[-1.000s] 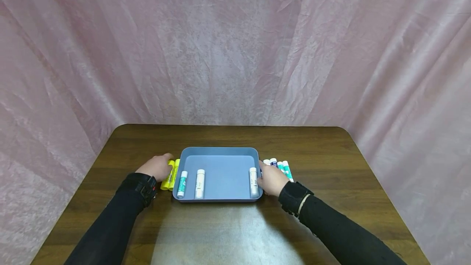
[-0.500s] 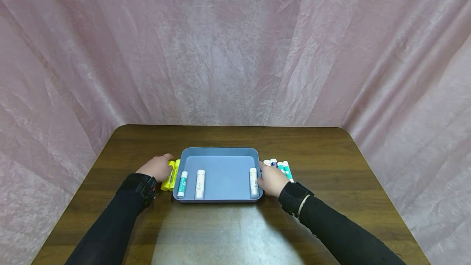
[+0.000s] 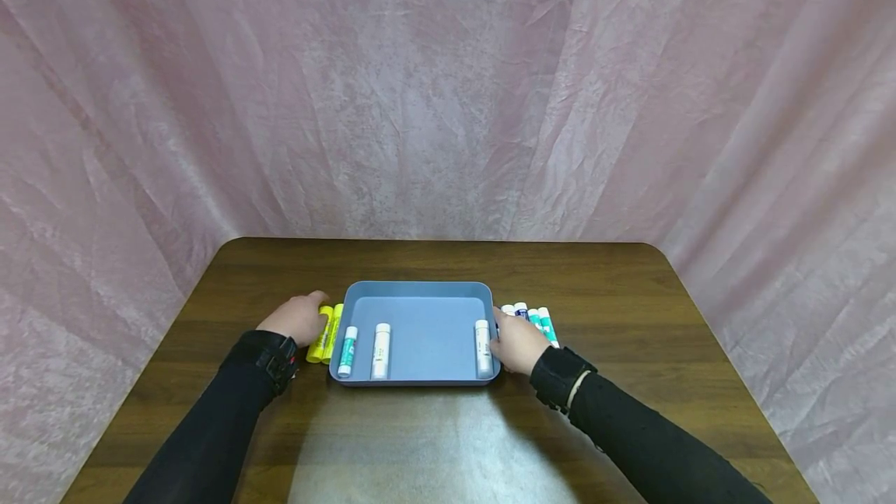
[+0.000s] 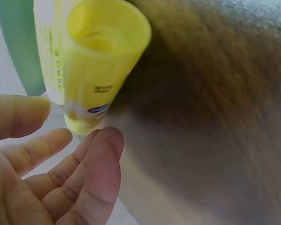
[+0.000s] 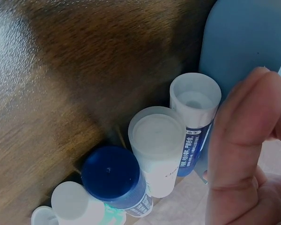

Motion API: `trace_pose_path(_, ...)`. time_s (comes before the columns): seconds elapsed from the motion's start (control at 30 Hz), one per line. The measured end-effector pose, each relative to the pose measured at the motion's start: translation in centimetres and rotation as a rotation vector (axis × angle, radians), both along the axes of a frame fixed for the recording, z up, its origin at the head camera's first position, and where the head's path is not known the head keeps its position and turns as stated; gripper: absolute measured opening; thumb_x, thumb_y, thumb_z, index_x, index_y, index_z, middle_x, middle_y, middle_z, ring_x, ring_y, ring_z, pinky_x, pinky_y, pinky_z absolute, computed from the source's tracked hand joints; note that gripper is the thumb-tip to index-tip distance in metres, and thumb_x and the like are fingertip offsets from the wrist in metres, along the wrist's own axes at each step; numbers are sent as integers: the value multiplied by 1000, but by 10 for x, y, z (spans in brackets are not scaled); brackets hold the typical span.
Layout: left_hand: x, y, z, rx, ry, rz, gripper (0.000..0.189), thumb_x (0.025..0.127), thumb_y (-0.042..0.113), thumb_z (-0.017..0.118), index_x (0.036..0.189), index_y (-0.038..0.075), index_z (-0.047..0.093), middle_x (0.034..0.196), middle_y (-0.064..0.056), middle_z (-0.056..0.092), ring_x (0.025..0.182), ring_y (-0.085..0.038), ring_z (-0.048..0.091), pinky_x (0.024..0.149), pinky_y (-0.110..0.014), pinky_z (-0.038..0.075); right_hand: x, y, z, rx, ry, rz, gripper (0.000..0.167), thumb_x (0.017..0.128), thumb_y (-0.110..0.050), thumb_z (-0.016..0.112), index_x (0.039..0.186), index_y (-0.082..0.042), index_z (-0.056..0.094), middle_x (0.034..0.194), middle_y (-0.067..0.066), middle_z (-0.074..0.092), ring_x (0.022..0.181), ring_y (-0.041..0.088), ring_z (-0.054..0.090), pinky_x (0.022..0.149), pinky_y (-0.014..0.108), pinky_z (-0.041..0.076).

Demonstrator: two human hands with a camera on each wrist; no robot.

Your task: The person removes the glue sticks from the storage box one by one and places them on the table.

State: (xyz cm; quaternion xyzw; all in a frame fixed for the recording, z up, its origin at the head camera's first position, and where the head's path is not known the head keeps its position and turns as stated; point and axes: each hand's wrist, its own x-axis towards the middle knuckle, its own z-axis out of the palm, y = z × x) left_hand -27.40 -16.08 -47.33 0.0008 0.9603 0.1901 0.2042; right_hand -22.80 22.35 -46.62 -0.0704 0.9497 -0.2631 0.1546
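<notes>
My left hand [image 3: 299, 319] is beside two yellow glue sticks [image 3: 332, 333], left of the blue tray [image 3: 420, 289]. In the left wrist view its fingers are loosely bent, thumb apart, fingertips right at the near yellow glue stick [image 4: 100, 70], with nothing pinched. My right hand [image 3: 519, 342] is at the tray's right side; in the right wrist view its finger [image 5: 246, 126] stretches alongside the tray wall [image 5: 239, 42]. Inside the tray lie a teal-and-white glue stick [image 3: 347, 351], a white glue stick [image 3: 380, 351] and, at the right, another white glue stick [image 3: 483, 348].
Several glue sticks lie in a row right of the tray, among them a teal one [image 3: 547, 325], a blue-capped one [image 5: 112, 173] and a white one [image 5: 158, 145]. The wooden table [image 3: 630, 348] ends at a pink curtain [image 3: 448, 99] behind.
</notes>
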Motion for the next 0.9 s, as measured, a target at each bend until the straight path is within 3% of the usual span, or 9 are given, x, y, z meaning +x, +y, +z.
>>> trace_pose_path(0.27,7,12,19,-2,95,-46,51,106,20,46,152,-1,39,148,-31,48,135,-47,50,107,-61,42,-1,1,0,10,0,3,65,96,-7,59,156,3,34,60,3,59,42,14,54,44,26,42)
trace_pose_path(0.47,13,26,31,-15,169,-115,50,105,22,48,149,-1,44,146,-30,50,135,-45,51,107,-59,43,-1,0,0,23,-17,-5,65,97,-8,59,156,3,33,61,3,60,43,14,55,45,26,42)
trace_pose_path(0.63,17,37,34,-18,215,-160,50,104,21,49,148,-3,46,146,-29,51,137,-45,48,110,-58,41,-1,0,0,31,-16,-6,65,97,-8,59,156,4,33,61,3,60,43,14,55,45,26,42)
trace_pose_path(0.9,23,49,34,-26,197,-189,49,104,18,50,146,-6,47,146,-29,52,137,-43,49,111,-57,41,-1,-1,0,24,-15,-6,65,97,-8,60,156,3,33,67,5,61,44,15,55,46,26,44)
